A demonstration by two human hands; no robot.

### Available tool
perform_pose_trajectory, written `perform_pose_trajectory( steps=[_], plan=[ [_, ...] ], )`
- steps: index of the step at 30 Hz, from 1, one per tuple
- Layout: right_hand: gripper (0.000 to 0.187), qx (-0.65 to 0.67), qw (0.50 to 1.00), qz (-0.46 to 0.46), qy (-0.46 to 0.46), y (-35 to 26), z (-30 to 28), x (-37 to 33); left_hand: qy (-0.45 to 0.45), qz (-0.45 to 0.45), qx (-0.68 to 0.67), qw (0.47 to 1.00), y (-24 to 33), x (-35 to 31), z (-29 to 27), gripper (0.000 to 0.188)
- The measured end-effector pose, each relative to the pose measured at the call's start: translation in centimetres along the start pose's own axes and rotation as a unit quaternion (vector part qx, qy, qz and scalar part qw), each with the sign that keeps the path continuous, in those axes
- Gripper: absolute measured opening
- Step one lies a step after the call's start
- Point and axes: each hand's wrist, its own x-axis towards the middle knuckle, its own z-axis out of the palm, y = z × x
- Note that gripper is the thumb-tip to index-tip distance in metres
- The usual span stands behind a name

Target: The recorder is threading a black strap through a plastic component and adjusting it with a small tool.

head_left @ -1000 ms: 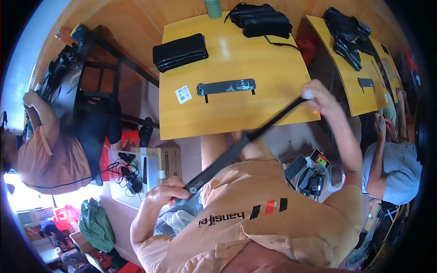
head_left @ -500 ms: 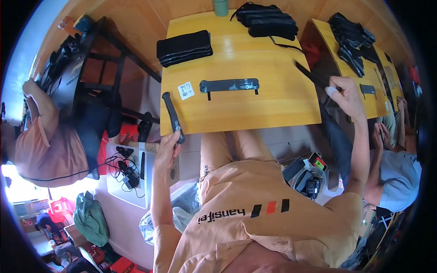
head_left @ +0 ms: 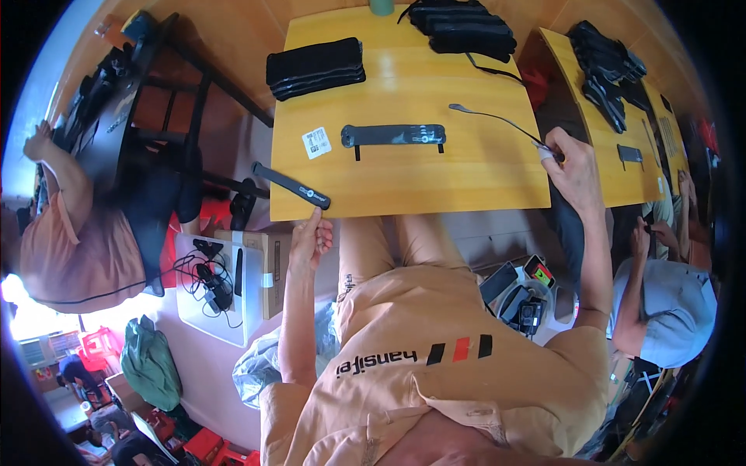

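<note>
My left hand (head_left: 312, 239) is at the front left of the yellow table, its fingertips closed on the near end of a dark grey strap (head_left: 291, 186) with pale print. That strap slants across the table's left edge. At the right side my right hand (head_left: 573, 172), with a white wrap on one finger, grips a thin black strap (head_left: 497, 116). Its free end reaches leftward over the table. Between the hands, a second grey strap (head_left: 396, 135) lies crosswise, with two short black tabs at its lower edge. A white printed label (head_left: 316, 143) lies to its left.
Stacked black fabric pieces (head_left: 315, 68) sit at the back left and a black bundle (head_left: 462, 29) at the back, near a green cup (head_left: 381, 7). A bin of electronics (head_left: 521, 303) and a cable tray (head_left: 217, 287) stand below. People work on both sides.
The grey strap in my left hand has swung from steep to slanting over the table's edge. My right hand has moved slightly down and left, its black strap now seen edge-on, reaching farther left.
</note>
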Motion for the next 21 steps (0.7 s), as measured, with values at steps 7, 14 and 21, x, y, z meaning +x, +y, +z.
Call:
perform_pose_trajectory(
  steps=[7,14,21],
  plan=[
    [0.011,0.041,0.999,0.008,0.012,-0.9,0.0,-0.3,-0.12,0.135,0.051,0.982,5.0,-5.5,1.8,0.044],
    [0.011,0.162,0.985,-0.025,0.053,-4.1,-0.9,0.1,-0.712,0.15,-0.266,0.632,10.9,-21.2,14.2,0.088],
    [0.013,0.415,0.905,0.087,0.029,-2.7,-0.4,-1.7,-0.744,0.176,-0.227,0.604,8.6,-20.4,12.6,0.083]
  ],
)
